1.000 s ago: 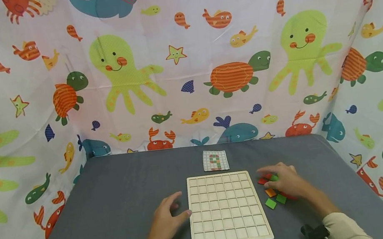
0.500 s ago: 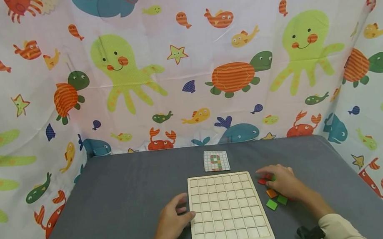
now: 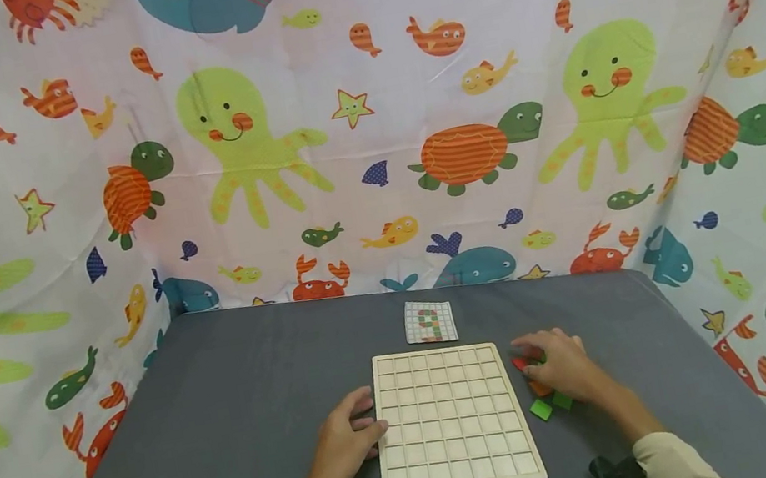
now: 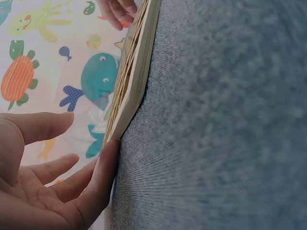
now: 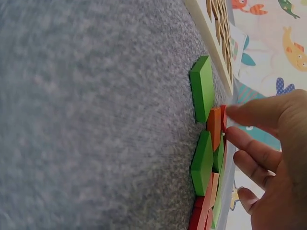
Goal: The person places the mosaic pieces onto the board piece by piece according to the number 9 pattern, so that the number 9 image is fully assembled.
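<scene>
My left hand (image 3: 344, 442) is beside the left edge of a wooden grid board (image 3: 452, 422), loosely bent. In the left wrist view, a fingertip of that hand (image 4: 57, 177) touches the board's side (image 4: 134, 81). Right of the board, my right hand (image 3: 564, 365) reaches over a small heap of coloured square tiles. A red tile (image 3: 520, 363) shows between its thumb and fingers; a grip on it cannot be made out. In the right wrist view, the thumb and fingers of the right hand (image 5: 283, 158) are apart, near red (image 5: 223, 116) and orange tiles (image 5: 214, 127).
A small pattern card (image 3: 430, 322) with coloured squares lies behind the board. Green tiles (image 3: 541, 410) lie nearest the board's right edge. The grey table (image 3: 262, 378) meets a sea-animal curtain (image 3: 364, 217) at the back and sides. A dark strap (image 3: 615, 473) is at the right wrist.
My left hand has moved right, up to the board's edge. My right hand has stayed over the tiles, shifting slightly; the red and orange tiles beneath it have shifted a little.
</scene>
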`<state>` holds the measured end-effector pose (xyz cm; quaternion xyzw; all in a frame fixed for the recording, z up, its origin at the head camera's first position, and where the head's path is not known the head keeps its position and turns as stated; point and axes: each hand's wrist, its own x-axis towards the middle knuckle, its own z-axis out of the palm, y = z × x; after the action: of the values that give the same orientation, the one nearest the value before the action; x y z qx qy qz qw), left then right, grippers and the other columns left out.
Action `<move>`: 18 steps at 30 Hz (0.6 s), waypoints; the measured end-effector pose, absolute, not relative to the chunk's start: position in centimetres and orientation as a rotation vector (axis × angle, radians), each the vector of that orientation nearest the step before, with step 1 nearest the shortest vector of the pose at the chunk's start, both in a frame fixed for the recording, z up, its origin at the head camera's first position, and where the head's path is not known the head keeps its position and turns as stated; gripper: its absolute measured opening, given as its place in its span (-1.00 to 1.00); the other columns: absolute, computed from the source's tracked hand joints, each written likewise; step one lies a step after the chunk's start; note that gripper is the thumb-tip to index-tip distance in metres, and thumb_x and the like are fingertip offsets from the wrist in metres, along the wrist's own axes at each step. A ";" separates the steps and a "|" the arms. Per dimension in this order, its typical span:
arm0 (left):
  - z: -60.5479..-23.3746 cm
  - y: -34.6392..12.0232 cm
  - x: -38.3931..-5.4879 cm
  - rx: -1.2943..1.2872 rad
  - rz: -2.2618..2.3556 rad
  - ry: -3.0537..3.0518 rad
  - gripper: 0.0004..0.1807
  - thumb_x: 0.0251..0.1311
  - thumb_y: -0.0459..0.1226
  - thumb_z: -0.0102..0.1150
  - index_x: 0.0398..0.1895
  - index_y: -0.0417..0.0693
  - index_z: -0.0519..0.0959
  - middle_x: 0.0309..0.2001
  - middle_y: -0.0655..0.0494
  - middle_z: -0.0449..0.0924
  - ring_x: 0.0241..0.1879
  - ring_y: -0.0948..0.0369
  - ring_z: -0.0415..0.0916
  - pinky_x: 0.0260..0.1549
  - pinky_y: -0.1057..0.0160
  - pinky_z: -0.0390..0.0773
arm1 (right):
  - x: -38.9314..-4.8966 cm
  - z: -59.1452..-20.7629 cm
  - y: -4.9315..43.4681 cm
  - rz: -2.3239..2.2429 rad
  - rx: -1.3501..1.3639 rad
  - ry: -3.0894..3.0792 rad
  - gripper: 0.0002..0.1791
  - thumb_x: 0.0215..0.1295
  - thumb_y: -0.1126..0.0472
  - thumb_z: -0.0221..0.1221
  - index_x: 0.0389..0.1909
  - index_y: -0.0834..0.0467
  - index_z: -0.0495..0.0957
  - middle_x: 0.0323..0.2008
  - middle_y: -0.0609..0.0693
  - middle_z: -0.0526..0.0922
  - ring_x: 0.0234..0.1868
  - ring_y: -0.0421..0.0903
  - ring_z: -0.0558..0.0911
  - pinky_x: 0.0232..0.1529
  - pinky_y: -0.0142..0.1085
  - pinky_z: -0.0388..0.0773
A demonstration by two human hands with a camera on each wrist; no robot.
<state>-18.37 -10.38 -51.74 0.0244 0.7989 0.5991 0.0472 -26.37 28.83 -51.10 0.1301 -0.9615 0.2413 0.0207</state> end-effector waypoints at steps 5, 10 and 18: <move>-51.6 -10.3 -18.4 0.073 1.826 2.434 -0.33 0.34 -0.29 0.38 0.49 -0.23 0.43 0.37 -0.33 0.50 0.19 -0.16 0.61 -0.31 0.10 0.80 | -26.2 -51.3 28.8 0.739 0.411 -2.974 -0.55 0.33 0.19 0.44 0.23 0.08 0.70 -0.16 -0.09 0.76 -0.11 -0.07 0.49 -0.22 -0.11 0.12; -51.5 -10.1 -18.4 0.060 1.821 2.445 -0.34 0.33 -0.28 0.38 0.47 -0.22 0.45 0.36 -0.31 0.52 0.15 -0.09 0.65 -0.33 0.12 0.79 | -26.1 -51.7 28.7 0.737 0.412 -2.953 -0.52 0.29 0.10 0.48 0.22 0.06 0.71 -0.14 -0.08 0.74 -0.10 -0.07 0.47 -0.23 -0.11 0.08; -51.8 -10.1 -18.5 0.065 1.819 2.447 -0.36 0.30 -0.32 0.38 0.45 -0.23 0.48 0.35 -0.29 0.54 0.11 -0.05 0.68 -0.34 0.12 0.78 | -26.0 -52.1 28.6 0.741 0.479 -2.907 -0.55 0.29 0.32 0.43 0.20 0.02 0.73 0.14 0.04 0.76 0.06 0.05 0.55 -0.19 -0.11 0.12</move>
<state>-18.49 -10.11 -51.84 0.0211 0.8016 0.5957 0.0459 -25.96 28.61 -52.11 0.1574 -0.9557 0.2434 0.0517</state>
